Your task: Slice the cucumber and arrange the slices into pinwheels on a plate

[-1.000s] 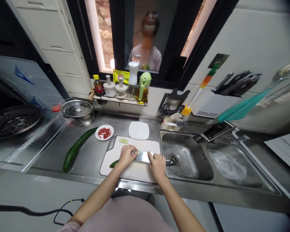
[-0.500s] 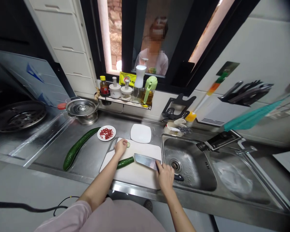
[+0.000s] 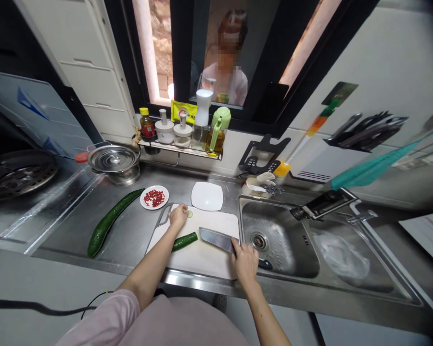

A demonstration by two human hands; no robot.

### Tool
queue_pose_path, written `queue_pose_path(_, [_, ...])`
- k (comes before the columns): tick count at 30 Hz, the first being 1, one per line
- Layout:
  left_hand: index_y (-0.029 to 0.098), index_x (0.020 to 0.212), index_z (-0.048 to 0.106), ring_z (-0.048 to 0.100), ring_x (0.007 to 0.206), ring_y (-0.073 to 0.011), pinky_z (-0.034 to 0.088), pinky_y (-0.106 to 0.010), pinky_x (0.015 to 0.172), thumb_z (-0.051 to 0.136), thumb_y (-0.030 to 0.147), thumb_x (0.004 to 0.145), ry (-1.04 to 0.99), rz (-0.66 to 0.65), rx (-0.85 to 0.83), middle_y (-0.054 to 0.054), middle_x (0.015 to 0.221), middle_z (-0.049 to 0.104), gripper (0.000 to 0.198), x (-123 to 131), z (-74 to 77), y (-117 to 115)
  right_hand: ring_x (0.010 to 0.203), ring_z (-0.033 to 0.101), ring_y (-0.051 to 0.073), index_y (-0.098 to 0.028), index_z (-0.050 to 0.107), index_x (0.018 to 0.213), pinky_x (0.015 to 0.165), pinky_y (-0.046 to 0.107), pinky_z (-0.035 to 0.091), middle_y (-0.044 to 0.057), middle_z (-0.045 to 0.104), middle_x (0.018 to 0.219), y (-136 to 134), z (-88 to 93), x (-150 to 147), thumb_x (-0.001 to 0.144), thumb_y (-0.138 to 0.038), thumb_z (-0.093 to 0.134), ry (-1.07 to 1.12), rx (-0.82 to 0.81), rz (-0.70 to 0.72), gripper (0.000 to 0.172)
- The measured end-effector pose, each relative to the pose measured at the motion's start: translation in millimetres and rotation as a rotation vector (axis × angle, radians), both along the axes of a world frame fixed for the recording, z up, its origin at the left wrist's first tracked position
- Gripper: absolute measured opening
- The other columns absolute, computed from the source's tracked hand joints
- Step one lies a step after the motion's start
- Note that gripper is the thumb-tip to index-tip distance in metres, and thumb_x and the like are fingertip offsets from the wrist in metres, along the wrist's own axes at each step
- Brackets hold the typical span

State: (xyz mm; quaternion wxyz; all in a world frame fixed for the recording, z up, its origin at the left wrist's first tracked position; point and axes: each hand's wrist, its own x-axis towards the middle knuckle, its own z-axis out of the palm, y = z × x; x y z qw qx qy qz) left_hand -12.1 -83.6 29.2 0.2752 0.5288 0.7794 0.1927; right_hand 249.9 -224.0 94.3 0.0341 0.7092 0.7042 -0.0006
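My left hand (image 3: pixel 178 217) is at the upper left of the white cutting board (image 3: pixel 216 263), its fingers drawn together at the edge of a thin cucumber slice (image 3: pixel 190 214). Below that hand a cut piece of cucumber (image 3: pixel 186 240) lies on the board, its left end hidden by my forearm. My right hand (image 3: pixel 246 262) is closed round the black handle of a cleaver (image 3: pixel 216 239). The broad blade rests on or just over the board, pointing left, a little apart from the cut end of the cucumber.
A long whole cucumber (image 3: pixel 110 223) lies to the left. Behind the board stand a plate of chopped red pieces (image 3: pixel 161 205) and a white square plate (image 3: pixel 207 196). The sink (image 3: pixel 285 259) borders the board on the right. A lidded pot (image 3: pixel 124 175) and a condiment rack (image 3: pixel 182 148) are farther back.
The view has shifted slightly, so everything sits a little more to the left. Both hands, the slice and the cleaver stay nearly in place on the board.
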Motion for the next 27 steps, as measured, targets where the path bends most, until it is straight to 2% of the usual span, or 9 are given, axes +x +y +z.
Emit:
queue_pose_path(10, [0.024,0.093,0.063,0.062,0.09,-0.0189,0.036,-0.031,0.083,0.06,0.017,0.077,0.024,-0.028,0.036,0.0,0.086,0.07,0.018,0.1,-3.5,3.7,0.095,0.054,0.021,-0.028,0.058,0.129,0.081,0.032,0.026,0.007,0.066,0.099,5.8,-3.7,-2.3,0.083,-0.019,0.059,-0.001,-0.015,0.002,0.046])
queue_pose_path(16, [0.024,0.092,0.065,0.06,0.093,-0.02,0.036,-0.032,0.085,0.059,0.024,0.081,0.065,-0.011,0.091,-0.002,0.091,0.069,0.012,-17.0,-6.5,-6.2,0.096,0.054,0.021,-0.028,0.057,0.129,0.082,0.031,0.027,0.007,0.066,0.102,9.3,-6.6,-3.0,0.085,-0.02,0.058,0.011,-0.029,-0.002,0.045])
queue_pose_path(22, [0.023,0.091,0.067,0.057,0.096,-0.0209,0.039,-0.03,0.084,0.06,0.025,0.082,0.118,-0.245,0.152,-0.005,0.097,0.067,0.012,-23.9,-4.9,-18.2,0.098,0.053,0.021,-0.027,0.057,0.129,0.083,0.032,0.026,0.007,0.066,0.101,11.8,-6.0,-6.0,0.084,-0.021,0.057,0.036,-0.049,-0.004,0.045])
queue_pose_path(27, [0.021,0.092,0.067,0.056,0.1,-0.0216,0.039,-0.032,0.089,0.059,0.02,0.083,0.133,-0.323,0.139,-0.006,0.099,0.066,0.013,-18.2,-0.2,-14.6,0.098,0.053,0.021,-0.028,0.057,0.129,0.083,0.032,0.026,0.007,0.066,0.102,11.6,-7.4,-4.9,0.084,-0.021,0.056,0.047,-0.052,-0.008,0.045])
